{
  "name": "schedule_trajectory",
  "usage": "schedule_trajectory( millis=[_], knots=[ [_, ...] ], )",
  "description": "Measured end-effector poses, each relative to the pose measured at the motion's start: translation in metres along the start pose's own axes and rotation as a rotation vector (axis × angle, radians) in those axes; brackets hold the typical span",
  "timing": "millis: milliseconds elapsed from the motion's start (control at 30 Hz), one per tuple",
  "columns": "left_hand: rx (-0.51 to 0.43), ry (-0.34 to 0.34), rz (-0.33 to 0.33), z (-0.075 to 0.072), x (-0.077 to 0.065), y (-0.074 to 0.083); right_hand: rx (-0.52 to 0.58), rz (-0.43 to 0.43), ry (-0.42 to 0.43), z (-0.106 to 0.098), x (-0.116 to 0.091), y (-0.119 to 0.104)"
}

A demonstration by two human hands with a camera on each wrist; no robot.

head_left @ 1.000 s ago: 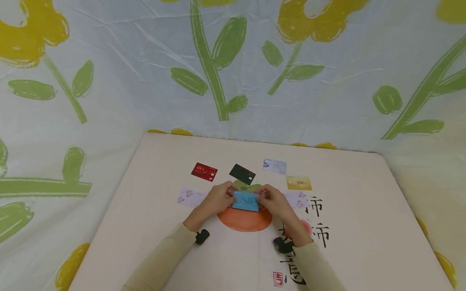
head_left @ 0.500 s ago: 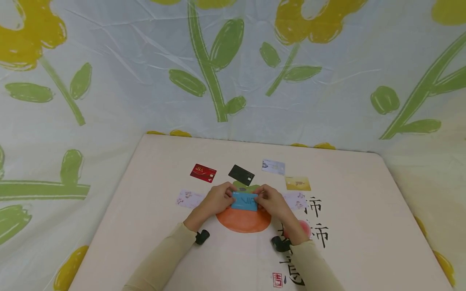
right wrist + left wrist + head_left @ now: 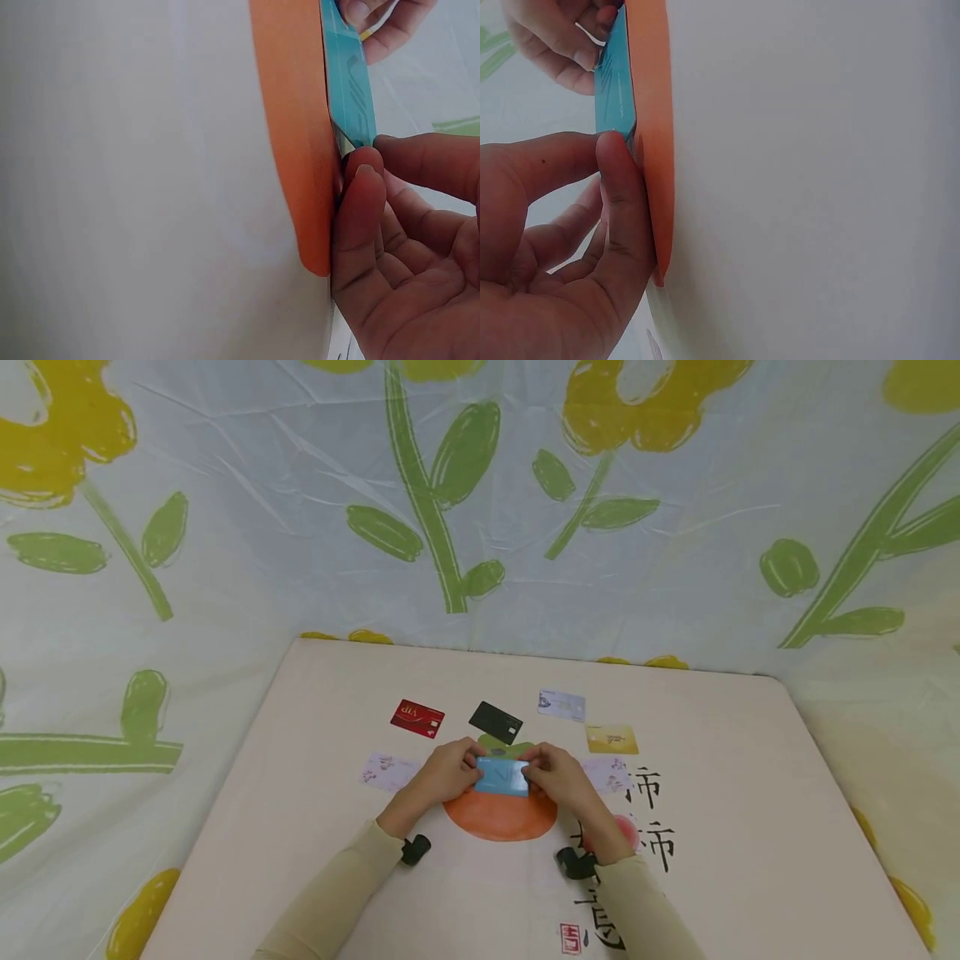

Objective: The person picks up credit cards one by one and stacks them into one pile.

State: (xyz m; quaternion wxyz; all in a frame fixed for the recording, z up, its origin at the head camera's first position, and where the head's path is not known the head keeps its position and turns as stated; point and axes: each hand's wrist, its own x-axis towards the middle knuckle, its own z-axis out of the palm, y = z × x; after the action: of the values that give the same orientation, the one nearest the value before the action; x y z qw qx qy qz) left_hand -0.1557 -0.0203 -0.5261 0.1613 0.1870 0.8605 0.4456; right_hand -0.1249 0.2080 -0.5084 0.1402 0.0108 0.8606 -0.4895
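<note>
Both hands hold one light blue card point(image 3: 502, 776) between them over the printed orange fruit on the tablecloth. In the head view my left hand point(image 3: 450, 768) pinches the card's left end, and my right hand point(image 3: 557, 772) pinches its right end. The left wrist view shows the thumb and a finger of the left hand point(image 3: 577, 217) at one corner of the card point(image 3: 615, 90). A matching pinch by the right hand point(image 3: 405, 232) appears in the right wrist view, with dark lettering on the card point(image 3: 349, 82). Glare covers part of its face in the head view.
Behind the hands lie a red VIP card point(image 3: 417, 718), a black card point(image 3: 496, 722), a silvery card point(image 3: 561, 705) and a gold card point(image 3: 612, 739). Pale flowered pieces point(image 3: 386, 772) show beside both hands, partly covered. A flowered cloth point(image 3: 300, 585) hangs behind the table.
The blue card's tilt has altered slightly; glare now hides much of the VIP lettering that showed before. Both hands keep their hold in nearly the same place.
</note>
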Motion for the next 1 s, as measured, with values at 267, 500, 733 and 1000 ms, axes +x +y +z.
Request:
schedule_trajectory(
  millis=[267, 500, 733, 1000],
  knots=[
    [0.002, 0.020, 0.024, 0.0006, 0.0005, -0.0013, -0.002, 0.021, 0.002, 0.0006, -0.0019, -0.0013],
    [0.010, 0.020, 0.022, -0.0006, -0.0012, 0.0000, -0.005, -0.004, 0.017, 0.0014, -0.0023, -0.0001],
    [0.009, 0.021, -0.003, -0.0008, 0.0002, 0.0000, -0.003, -0.014, 0.024, 0.0013, -0.0024, -0.0011],
    [-0.025, -0.012, -0.012, -0.0085, -0.0079, 0.0045, -0.035, -0.039, 0.032, 0.0042, -0.0068, -0.0038]
  ],
)
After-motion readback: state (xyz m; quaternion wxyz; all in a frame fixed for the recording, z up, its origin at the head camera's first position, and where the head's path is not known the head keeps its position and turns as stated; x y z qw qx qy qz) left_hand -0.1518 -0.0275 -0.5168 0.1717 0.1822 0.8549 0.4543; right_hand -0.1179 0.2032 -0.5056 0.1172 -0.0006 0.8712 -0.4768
